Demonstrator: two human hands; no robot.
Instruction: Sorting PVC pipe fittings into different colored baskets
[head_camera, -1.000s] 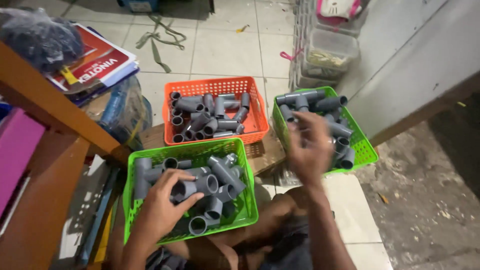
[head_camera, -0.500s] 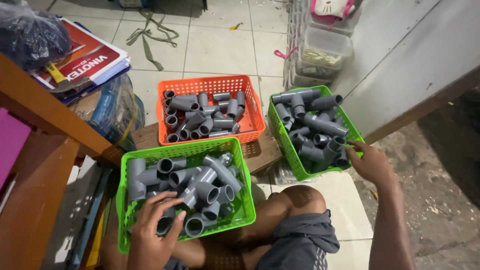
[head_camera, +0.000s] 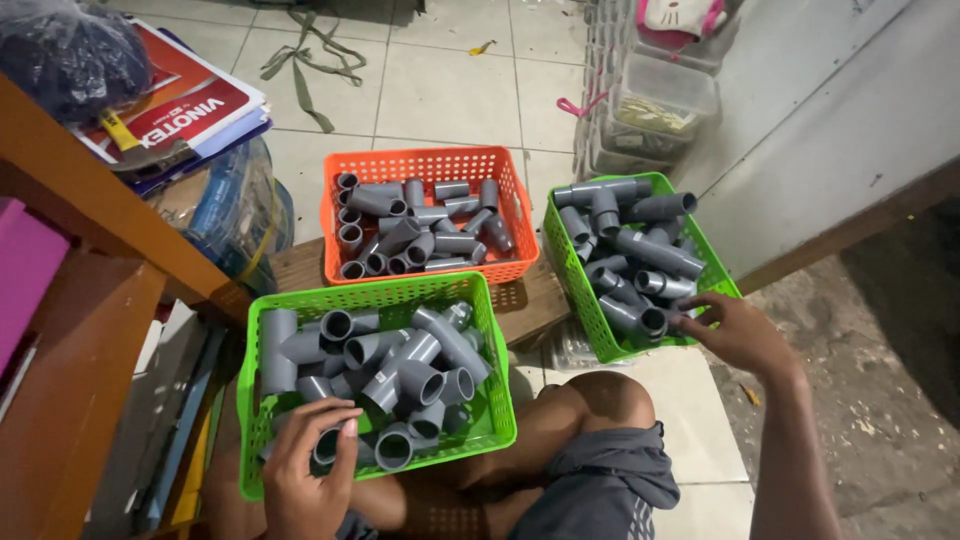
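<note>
Three baskets of grey plastic pipe fittings stand before me. The near green basket (head_camera: 262, 400) rests by my knees. My left hand (head_camera: 300, 475) curls over its front edge, fingers closed around a grey fitting (head_camera: 328, 446). The right green basket (head_camera: 570, 272) holds longer tee and elbow fittings (head_camera: 640, 250). My right hand (head_camera: 738, 332) sits at its near right corner, fingertips touching the rim and a fitting there; what it grips is unclear. The orange basket (head_camera: 430, 165) sits farther back, untouched.
A wooden bench or shelf (head_camera: 90, 220) with a red booklet (head_camera: 185, 105) and a dark bag (head_camera: 65, 55) runs along the left. Clear plastic boxes (head_camera: 665, 100) stand at the back right by a grey wall (head_camera: 830, 120). My bent knee (head_camera: 590, 410) is below the baskets.
My right hand left the middle of the right green basket and moved to its near right corner. My left hand slid back from the near basket's centre to its front edge.
</note>
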